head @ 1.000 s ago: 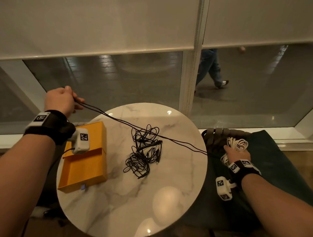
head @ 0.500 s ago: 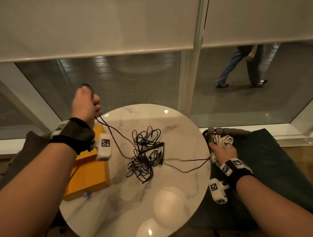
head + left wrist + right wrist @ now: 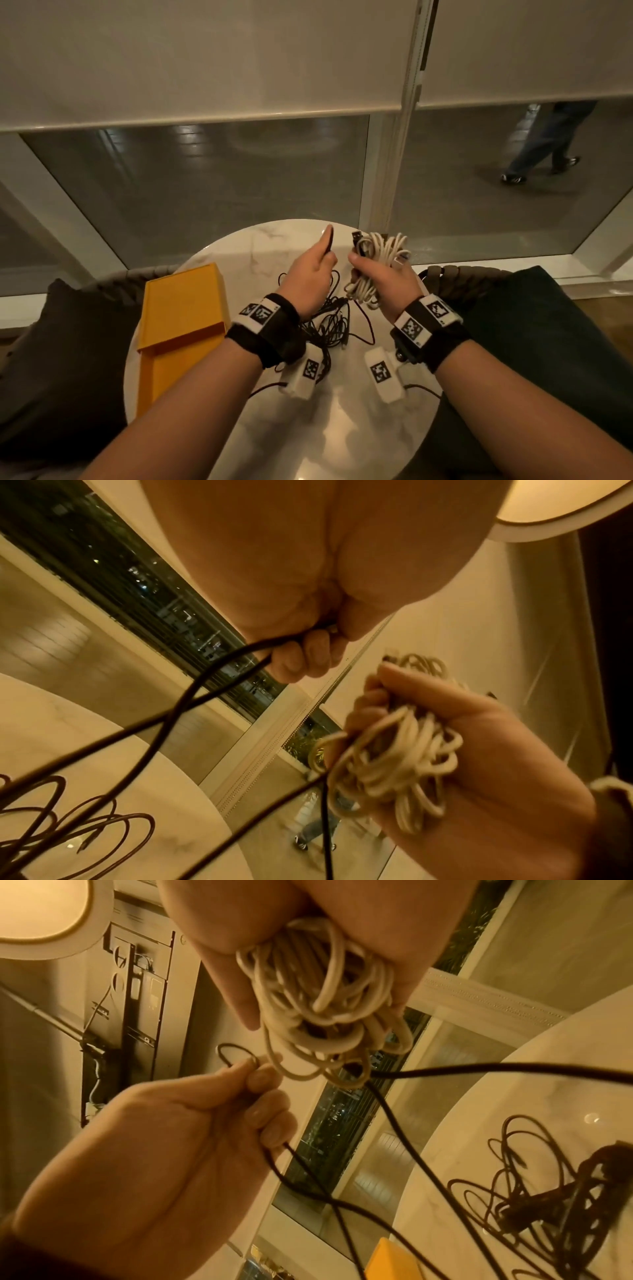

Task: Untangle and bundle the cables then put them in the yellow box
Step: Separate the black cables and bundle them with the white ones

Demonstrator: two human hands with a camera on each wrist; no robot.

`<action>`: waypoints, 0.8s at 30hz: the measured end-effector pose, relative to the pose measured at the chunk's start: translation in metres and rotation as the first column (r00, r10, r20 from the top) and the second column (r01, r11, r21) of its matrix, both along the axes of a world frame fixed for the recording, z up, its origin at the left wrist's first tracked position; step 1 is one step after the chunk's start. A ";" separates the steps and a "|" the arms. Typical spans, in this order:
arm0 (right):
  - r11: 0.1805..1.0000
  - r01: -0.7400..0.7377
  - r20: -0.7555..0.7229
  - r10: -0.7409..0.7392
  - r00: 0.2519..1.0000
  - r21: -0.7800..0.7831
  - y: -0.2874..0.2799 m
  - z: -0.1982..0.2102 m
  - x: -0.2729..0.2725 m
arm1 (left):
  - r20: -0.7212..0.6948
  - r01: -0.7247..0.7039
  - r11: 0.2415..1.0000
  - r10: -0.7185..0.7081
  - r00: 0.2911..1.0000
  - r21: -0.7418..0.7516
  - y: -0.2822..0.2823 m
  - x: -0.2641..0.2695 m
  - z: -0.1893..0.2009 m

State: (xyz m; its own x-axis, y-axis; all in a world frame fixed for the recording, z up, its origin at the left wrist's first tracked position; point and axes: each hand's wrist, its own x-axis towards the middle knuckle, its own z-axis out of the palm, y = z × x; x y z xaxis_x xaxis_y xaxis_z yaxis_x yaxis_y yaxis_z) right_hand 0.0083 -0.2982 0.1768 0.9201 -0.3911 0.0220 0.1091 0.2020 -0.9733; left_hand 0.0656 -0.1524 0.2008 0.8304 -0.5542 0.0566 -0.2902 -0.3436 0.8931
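The right hand (image 3: 380,279) is closed around a white coil (image 3: 376,263), fingers and thumb wrapped about its middle so the loops cannot spring apart; loops stick out above and below the fist, and a plug end shows at the top. It is held up over the far side of the table (image 3: 342,428), probably to keep the finished bundle out of the loose wire below. Just beside it, the left hand (image 3: 310,274) pinches a black cable (image 3: 445,1066) between thumb and curled fingers, a small loop standing above the fingertips. From that grip the cable sags down and across to the white coil, where it seems to be caught or held too, though the exact hold is hidden among the loops. Bringing both hands close looks like the start of winding the black cable or adding it to the bundle. Below them the black tangle (image 3: 329,325) lies on the marble, still knotted. The yellow box (image 3: 181,329) sits open at the table's left edge, near the left wrist, with no cable visible in it.
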 end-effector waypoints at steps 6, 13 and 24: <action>0.992 -0.016 -0.015 0.018 1.000 0.124 0.033 0.002 0.003 | 0.010 0.157 0.984 -0.158 0.987 0.083 0.006 -0.001 -0.003; 0.987 0.006 -0.019 -0.003 1.000 0.162 0.043 -0.007 0.003 | 0.074 0.219 0.947 -0.242 0.967 0.233 0.017 -0.003 0.006; 0.991 0.071 0.004 -0.072 0.997 0.112 0.046 -0.002 0.010 | 0.211 0.117 0.924 -0.204 0.956 0.363 0.020 0.005 0.005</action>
